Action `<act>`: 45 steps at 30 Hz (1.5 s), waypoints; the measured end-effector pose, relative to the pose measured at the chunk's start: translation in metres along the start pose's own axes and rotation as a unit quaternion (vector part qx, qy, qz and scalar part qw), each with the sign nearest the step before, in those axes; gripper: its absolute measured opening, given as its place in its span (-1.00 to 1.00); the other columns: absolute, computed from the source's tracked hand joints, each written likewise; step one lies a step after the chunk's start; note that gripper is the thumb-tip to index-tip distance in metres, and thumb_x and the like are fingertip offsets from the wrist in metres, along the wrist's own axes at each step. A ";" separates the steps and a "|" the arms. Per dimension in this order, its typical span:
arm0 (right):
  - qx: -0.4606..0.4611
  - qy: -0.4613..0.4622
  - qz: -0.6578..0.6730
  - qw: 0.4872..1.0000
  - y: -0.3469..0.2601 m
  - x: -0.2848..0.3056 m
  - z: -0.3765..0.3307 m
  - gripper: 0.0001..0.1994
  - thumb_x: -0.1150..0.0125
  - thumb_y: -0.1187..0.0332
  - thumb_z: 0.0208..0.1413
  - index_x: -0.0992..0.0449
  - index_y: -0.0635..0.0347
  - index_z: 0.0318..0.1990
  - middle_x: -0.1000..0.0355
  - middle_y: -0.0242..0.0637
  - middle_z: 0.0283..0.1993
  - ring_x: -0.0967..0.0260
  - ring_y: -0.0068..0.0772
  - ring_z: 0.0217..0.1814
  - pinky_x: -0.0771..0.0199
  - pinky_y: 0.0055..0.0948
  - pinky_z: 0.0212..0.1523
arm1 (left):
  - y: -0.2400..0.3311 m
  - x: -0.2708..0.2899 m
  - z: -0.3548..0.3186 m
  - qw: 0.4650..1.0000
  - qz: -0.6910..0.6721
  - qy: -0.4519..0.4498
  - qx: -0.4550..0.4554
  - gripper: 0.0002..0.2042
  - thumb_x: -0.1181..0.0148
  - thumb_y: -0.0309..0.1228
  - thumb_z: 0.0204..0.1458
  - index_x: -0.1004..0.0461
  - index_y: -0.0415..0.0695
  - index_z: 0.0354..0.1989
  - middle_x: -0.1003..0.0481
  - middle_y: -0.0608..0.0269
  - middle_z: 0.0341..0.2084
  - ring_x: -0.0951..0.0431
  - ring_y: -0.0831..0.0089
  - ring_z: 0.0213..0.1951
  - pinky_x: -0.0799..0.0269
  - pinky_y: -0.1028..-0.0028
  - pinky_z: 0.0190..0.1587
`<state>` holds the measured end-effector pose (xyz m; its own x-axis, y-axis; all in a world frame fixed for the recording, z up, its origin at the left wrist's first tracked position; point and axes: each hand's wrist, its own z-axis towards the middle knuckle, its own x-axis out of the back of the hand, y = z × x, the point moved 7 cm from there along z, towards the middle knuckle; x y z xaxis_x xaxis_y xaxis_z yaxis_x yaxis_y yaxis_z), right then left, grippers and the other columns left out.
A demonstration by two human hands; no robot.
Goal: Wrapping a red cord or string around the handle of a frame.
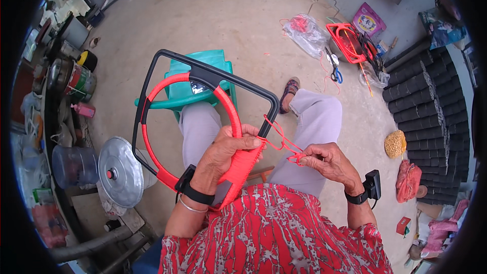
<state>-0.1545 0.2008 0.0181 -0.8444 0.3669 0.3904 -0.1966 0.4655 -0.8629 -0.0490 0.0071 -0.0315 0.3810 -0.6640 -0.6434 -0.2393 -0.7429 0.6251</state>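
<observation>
Both my hands are working over my lap on a black frame [152, 78] with a red-wrapped hoop [231, 106] set inside it. My left hand [228, 147] is clenching the hoop's right-hand curve, thumb lying across the tight red winding, so the piece is standing tilted between my knees. Its long axis is running from my belly away toward the green plastic chair [210, 61], the far black corner pointing up and to the left over the concrete floor [238, 15].

My right hand [327, 161] is pinching a thin red cord [284, 144] between thumb and fingertips; the cord is stretching in loose loops from the frame's right corner across to that pinch.

The frame is looking like smooth, rounded black tubing, bent into a soft rectangle. The hoop is ribbed with close turns of glossy red cord, thickest where it is passing under my left palm. The cord itself is slim and plasticky, though the knot at my fingertips is too small for me to read.

Off to my left a round metal lid [119, 172] is lying flat; ahead on the right, scissors [335, 71] are resting by a clear bag [307, 33] of red cord.
</observation>
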 end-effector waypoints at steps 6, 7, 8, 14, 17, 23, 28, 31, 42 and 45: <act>-0.100 0.054 0.029 0.993 0.067 0.003 -0.035 -0.78 -0.19 0.25 0.17 -0.55 0.24 -0.36 -0.41 -0.50 -0.53 -0.21 -0.62 -0.49 -0.24 -0.52 -0.45 | 0.024 0.006 -0.003 0.997 -0.006 0.029 -0.066 -0.74 -0.30 -0.57 -0.11 -0.43 -0.28 -0.22 -0.54 0.01 -0.45 -0.60 0.30 -0.52 -0.57 0.44 -0.49; -0.100 0.054 0.030 0.993 0.076 0.008 -0.036 -0.78 -0.19 0.25 0.17 -0.55 0.24 -0.36 -0.41 -0.50 -0.53 -0.21 -0.62 -0.49 -0.24 -0.52 -0.45 | 0.025 0.006 -0.004 0.997 -0.009 0.030 -0.064 -0.75 -0.29 -0.57 -0.11 -0.44 -0.26 -0.22 -0.55 0.00 -0.45 -0.60 0.31 -0.52 -0.57 0.44 -0.48; -0.082 0.112 0.121 0.983 0.083 0.020 -0.037 -0.79 -0.18 0.25 0.18 -0.55 0.23 -0.31 -0.43 -0.47 -0.45 -0.24 -0.62 -0.42 -0.28 -0.53 -0.39 | 0.025 0.006 -0.004 0.998 -0.007 0.030 -0.063 -0.75 -0.29 -0.57 -0.11 -0.44 -0.26 -0.22 -0.55 0.00 -0.45 -0.60 0.31 -0.52 -0.57 0.44 -0.48; 0.079 0.241 0.448 0.857 0.076 0.051 -0.032 -0.76 -0.07 0.23 0.24 -0.46 0.15 -0.07 -0.44 -0.28 -0.07 -0.33 -0.49 -0.17 -0.33 -0.41 0.00 | 0.021 0.008 -0.003 0.998 -0.014 0.025 -0.064 -0.76 -0.29 -0.58 -0.11 -0.45 -0.23 -0.23 -0.55 -0.02 -0.44 -0.60 0.30 -0.52 -0.58 0.43 -0.46; 0.207 0.246 0.651 0.688 0.052 0.058 -0.028 -0.82 0.07 0.25 0.31 -0.40 0.11 -0.18 -0.36 -0.37 -0.39 -0.31 -0.46 -0.37 -0.39 -0.39 -0.15 | 0.022 0.006 -0.005 0.998 -0.017 0.031 -0.055 -0.78 -0.29 -0.58 -0.10 -0.45 -0.22 -0.25 -0.55 -0.04 -0.44 -0.61 0.28 -0.52 -0.58 0.42 -0.46; 0.127 0.098 0.678 0.717 0.060 0.036 -0.028 -0.82 0.15 0.22 0.35 -0.31 0.08 -0.20 0.06 -0.57 -0.68 0.10 -0.65 -0.70 -0.05 -0.55 -0.65 | 0.016 0.000 -0.007 0.999 -0.026 0.009 -0.023 -0.75 -0.30 -0.54 -0.08 -0.48 -0.17 -0.19 -0.54 -0.05 -0.49 -0.60 0.18 -0.52 -0.61 0.31 -0.45; 0.002 0.019 0.512 0.859 0.072 -0.007 -0.031 -0.86 0.04 0.26 0.31 -0.34 0.09 -0.26 0.06 -0.58 -0.67 0.15 -0.68 -0.70 0.09 -0.59 -0.66 | 0.016 -0.012 -0.005 0.996 -0.085 0.027 -0.017 -0.75 -0.27 -0.46 -0.02 -0.40 -0.26 -0.19 -0.53 -0.01 -0.52 -0.57 0.28 -0.58 -0.54 0.40 -0.55; -0.013 0.020 0.502 0.865 0.073 -0.013 -0.032 -0.84 -0.01 0.27 0.29 -0.32 0.11 -0.30 0.01 -0.57 -0.65 0.14 -0.67 -0.68 0.12 -0.58 -0.64 | 0.015 -0.008 -0.001 0.999 -0.015 0.046 -0.003 -0.78 -0.26 -0.43 -0.01 -0.41 -0.27 -0.25 -0.51 0.02 -0.59 -0.55 0.29 -0.60 -0.53 0.40 -0.57; 0.040 0.102 0.487 0.867 0.078 0.026 -0.031 -0.85 0.00 0.27 0.29 -0.29 0.11 -0.30 -0.01 -0.55 -0.66 0.12 -0.67 -0.68 0.13 -0.58 -0.65 | 0.014 -0.003 0.001 0.998 0.002 0.063 -0.027 -0.92 -0.16 -0.51 -0.13 -0.39 -0.22 -0.53 -0.50 -0.09 -0.64 -0.53 0.20 -0.66 -0.51 0.34 -0.58; 0.033 0.106 0.476 0.872 0.082 0.025 -0.029 -0.84 0.00 0.27 0.29 -0.30 0.11 -0.30 -0.03 -0.55 -0.65 0.13 -0.68 -0.68 0.13 -0.59 -0.65 | 0.016 -0.005 0.000 0.998 0.010 0.051 -0.031 -0.93 -0.16 -0.51 -0.13 -0.39 -0.22 -0.53 -0.50 -0.10 -0.63 -0.54 0.19 -0.65 -0.51 0.34 -0.57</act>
<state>-0.1771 0.2714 -0.0333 -0.5310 0.7053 -0.4696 0.5094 -0.1771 -0.8421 -0.0546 -0.0016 -0.0178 0.4664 -0.6643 -0.5842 -0.1927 -0.7208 0.6658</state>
